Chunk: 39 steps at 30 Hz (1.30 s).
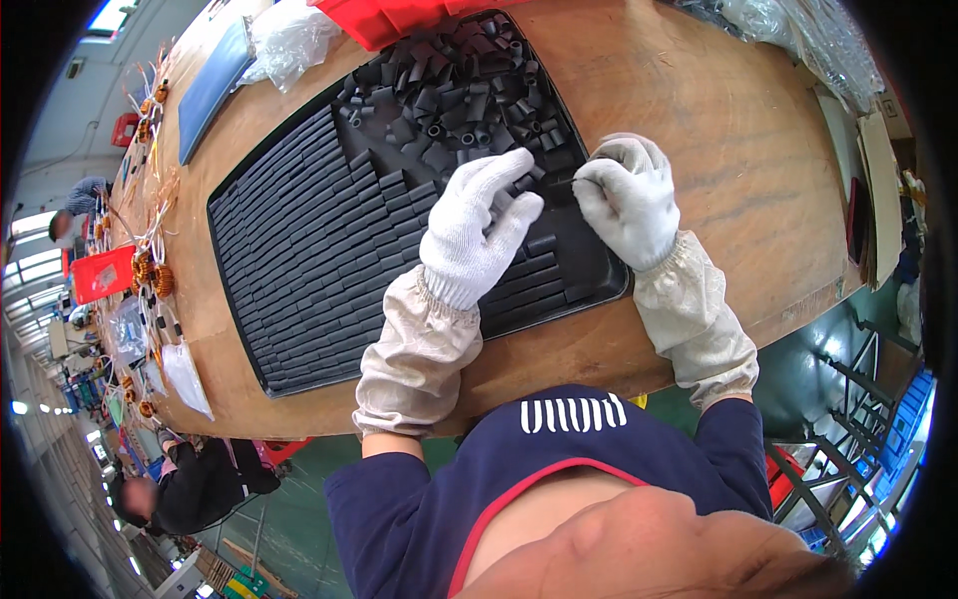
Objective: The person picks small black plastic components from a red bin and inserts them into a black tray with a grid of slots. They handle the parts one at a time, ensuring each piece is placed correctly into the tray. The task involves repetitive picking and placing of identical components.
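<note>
- Black tray (591,262) on the wooden table (758,190), taken as reference; it lies in front of the wearer, set askew.
- Black tubes in rows (319,260): packed end to end over the left and near parts of the tray; row ends form a stepped edge toward the tray's middle.
- Loose black tubes (474,95): heaped at the far end of the tray, lying at mixed angles; some show their open ends.
- Left hand (474,225): white knit glove, above the right half of the tray; thumb and forefinger parted, pointing rightward; dark tubes show at the gap; cannot tell whether they are gripped or lie beneath.
- Right hand (631,195): white glove, at the tray's right edge; fingers curled inward, thumb drawn up to the forefinger; cannot tell whether anything is pinched there.
- Pale sleeve covers (419,349) on both forearms, nearer the wearer than the hands; the left one crosses the tray's near edge.
- Red bin (389,18): at the tray's far edge; clear plastic bag (289,45) and blue panel (215,90) beyond the tray's far left side.
- Copper coils (163,280) with pale wires: left of the tray; red box (103,274) farther left.
</note>
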Tool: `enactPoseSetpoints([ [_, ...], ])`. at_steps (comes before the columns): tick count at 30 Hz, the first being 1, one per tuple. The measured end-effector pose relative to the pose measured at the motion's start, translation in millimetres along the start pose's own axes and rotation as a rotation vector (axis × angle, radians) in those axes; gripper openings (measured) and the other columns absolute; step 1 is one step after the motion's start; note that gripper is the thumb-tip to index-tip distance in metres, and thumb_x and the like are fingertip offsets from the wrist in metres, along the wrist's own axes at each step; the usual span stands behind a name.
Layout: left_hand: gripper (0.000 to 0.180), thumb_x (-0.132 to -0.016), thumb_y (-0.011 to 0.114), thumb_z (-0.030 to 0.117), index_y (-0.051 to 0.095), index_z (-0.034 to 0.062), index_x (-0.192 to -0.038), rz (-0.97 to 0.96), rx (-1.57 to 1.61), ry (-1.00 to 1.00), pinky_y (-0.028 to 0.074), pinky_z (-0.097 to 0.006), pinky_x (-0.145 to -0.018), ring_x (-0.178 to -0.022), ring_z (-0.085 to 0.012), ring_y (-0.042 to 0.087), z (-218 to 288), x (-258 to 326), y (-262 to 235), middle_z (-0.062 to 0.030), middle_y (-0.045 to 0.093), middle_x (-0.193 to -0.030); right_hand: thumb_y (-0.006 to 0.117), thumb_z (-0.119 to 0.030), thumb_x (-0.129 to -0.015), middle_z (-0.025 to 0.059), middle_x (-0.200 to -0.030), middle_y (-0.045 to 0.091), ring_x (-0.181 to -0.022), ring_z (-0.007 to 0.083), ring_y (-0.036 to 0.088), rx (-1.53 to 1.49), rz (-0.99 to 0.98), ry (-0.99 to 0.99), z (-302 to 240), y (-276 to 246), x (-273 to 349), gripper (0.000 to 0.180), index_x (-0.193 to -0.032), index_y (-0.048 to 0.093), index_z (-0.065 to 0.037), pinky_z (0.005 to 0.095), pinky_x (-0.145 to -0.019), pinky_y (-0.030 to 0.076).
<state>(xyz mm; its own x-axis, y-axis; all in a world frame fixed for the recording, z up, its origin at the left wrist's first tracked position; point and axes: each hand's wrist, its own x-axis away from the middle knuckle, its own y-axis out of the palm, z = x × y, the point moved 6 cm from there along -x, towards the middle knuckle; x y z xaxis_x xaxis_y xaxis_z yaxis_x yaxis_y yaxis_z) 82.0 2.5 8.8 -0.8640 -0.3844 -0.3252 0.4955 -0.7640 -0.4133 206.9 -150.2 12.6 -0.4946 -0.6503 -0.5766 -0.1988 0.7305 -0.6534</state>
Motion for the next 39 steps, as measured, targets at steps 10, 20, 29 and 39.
enactPoseSetpoints([
  [10, 0.021, -0.096, 0.074, 0.004, 0.071, 0.0019, -0.117, -0.153, 0.091, -0.085, 0.054, -0.027, -0.083, -0.095, -0.0125, 0.068, -3.8, 5.8, 6.0, -0.0067, 0.072, -0.104, 0.085, -0.006, -0.074, 0.0107, -0.103, 0.070, -0.108, 0.0352, 0.066, -0.290, -0.047, -0.056, -15.8, -5.2, -2.1, 0.027, -0.099, 0.076, -0.012, 0.0466, -0.096, 0.051],
  [20, 0.041, -0.103, 0.072, 0.024, 0.062, 0.0011, -0.136, -0.445, 0.765, -0.629, 0.054, -0.026, -0.086, -0.094, -0.0086, 0.063, -10.0, 15.9, 16.8, -0.0036, 0.069, -0.108, 0.085, -0.003, -0.069, 0.0076, -0.107, 0.068, -0.109, 0.0343, 0.065, -0.264, -0.020, -0.177, -19.2, -10.6, -0.7, 0.036, -0.102, 0.077, -0.016, 0.0467, -0.096, 0.052],
  [29, 0.029, -0.102, 0.070, 0.017, 0.067, 0.0016, -0.126, -0.386, 0.653, -0.636, 0.052, -0.024, -0.082, -0.096, -0.0068, 0.064, -12.5, 15.3, 14.1, -0.0025, 0.071, -0.108, 0.071, 0.008, -0.086, 0.0119, -0.116, 0.069, -0.106, 0.0309, 0.068, -0.585, -0.112, 0.042, -5.6, -1.3, 6.4, 0.038, -0.121, 0.069, -0.005, 0.0406, -0.096, 0.054],
  [39, 0.023, -0.101, 0.069, 0.010, 0.068, 0.0010, -0.123, -0.247, 0.665, -0.569, 0.052, -0.024, -0.085, -0.095, -0.0066, 0.063, -17.8, 13.7, 10.8, -0.0024, 0.071, -0.106, 0.072, 0.008, -0.087, 0.0145, -0.114, 0.071, -0.106, 0.0328, 0.068, -0.608, -0.132, 0.033, -10.1, -2.9, 3.7, 0.036, -0.121, 0.070, -0.004, 0.0391, -0.093, 0.055],
])
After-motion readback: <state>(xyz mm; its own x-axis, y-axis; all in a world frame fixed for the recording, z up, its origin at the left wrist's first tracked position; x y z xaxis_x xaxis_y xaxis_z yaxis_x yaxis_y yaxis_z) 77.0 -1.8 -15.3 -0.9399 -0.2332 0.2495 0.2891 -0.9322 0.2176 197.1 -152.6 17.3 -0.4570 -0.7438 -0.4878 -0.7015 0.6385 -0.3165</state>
